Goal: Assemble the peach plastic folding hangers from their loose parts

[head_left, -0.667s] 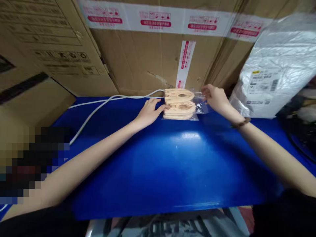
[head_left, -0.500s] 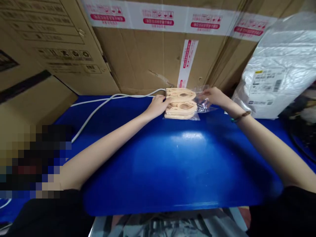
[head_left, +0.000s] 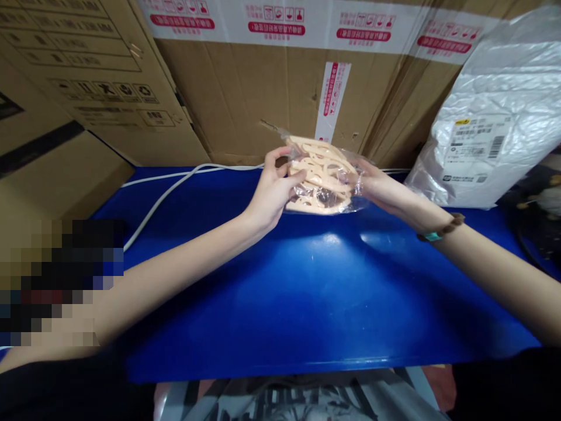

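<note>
A clear plastic bag packed with several flat beige pieces is held up near the back of the blue table. The pieces have oval cut-outs and look like folding plastic hangers, but their exact kind is unclear. My left hand grips the bag's left end, thumb in front and fingers behind. At the right end my right hand is closed on the crinkled film, its fingertips partly hidden behind the plastic.
Large cardboard boxes wall off the back and left of the blue table. A silvery-white parcel bag leans at the right. Along the back left runs a white cable. Dark clutter sits at far right.
The bag has been lifted off the table and tilted, with its pieces now fanned apart. My left hand has gone from resting on its edge to gripping it.
</note>
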A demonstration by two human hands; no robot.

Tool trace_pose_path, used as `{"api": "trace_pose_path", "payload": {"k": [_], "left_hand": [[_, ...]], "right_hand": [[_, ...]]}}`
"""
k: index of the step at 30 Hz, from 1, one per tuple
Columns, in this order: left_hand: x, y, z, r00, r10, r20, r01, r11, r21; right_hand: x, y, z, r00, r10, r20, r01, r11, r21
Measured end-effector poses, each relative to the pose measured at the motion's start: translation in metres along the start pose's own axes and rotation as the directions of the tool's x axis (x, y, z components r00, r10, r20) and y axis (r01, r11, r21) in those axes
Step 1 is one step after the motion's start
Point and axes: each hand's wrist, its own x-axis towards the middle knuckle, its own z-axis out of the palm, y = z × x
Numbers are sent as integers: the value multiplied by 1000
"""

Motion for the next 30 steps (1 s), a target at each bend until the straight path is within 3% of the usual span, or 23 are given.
{"api": "trace_pose_path", "payload": {"k": [3, 5, 8, 12, 16, 19, 20, 22, 24, 25, 27, 28, 30], "left_hand": [[-33, 17, -8, 985, -172, -22, 170, 984, -60], [-52, 21, -18, 965, -262, -8, 261, 963, -65], [-73, 19, -38, 909, -406, 98, 411, 911, -43], [-90, 24, -71, 856, -509, -88, 516, 847, 130], [-94, 50, -113, 881, -416, -227, 471, 820, 325], [-89, 81, -155, 927, -263, -268, 365, 798, 480], [-86, 91, -168, 946, -230, -229, 318, 794, 517], [-81, 110, -183, 983, -64, -172, 149, 829, 539], [-77, 120, -178, 990, 75, -121, 0, 852, 523], [-76, 121, -167, 985, 127, -116, -55, 870, 490], [-72, 112, -131, 979, 135, -151, -69, 923, 378], [-70, 103, -110, 987, 28, -160, 31, 934, 355], [-65, 77, -69, 992, 16, -127, 22, 956, 293]], "right_hand": [[-33, -8, 16, 984, -28, 177, 5, 992, 126], [-53, -7, 28, 993, 35, 112, -57, 978, 201], [-78, 1, 44, 978, 209, 9, -204, 940, 272], [-104, 15, 55, 955, 294, 39, -293, 913, 284], [-117, 21, 50, 958, 280, 67, -287, 946, 152], [-119, 19, 39, 971, 217, 97, -198, 964, -177], [-119, 17, 35, 976, 193, 98, -150, 928, -341], [-116, 10, 27, 991, 125, 47, -65, 758, -649], [-111, 2, 22, 999, 38, -34, -50, 628, -776], [-108, -2, 20, 998, 25, -60, -61, 667, -742], [-99, -10, 20, 994, 94, -51, -107, 888, -447], [-95, -13, 20, 987, 160, -13, -159, 963, -218], [-89, -19, 18, 973, 229, 32, -231, 968, 102]]}}
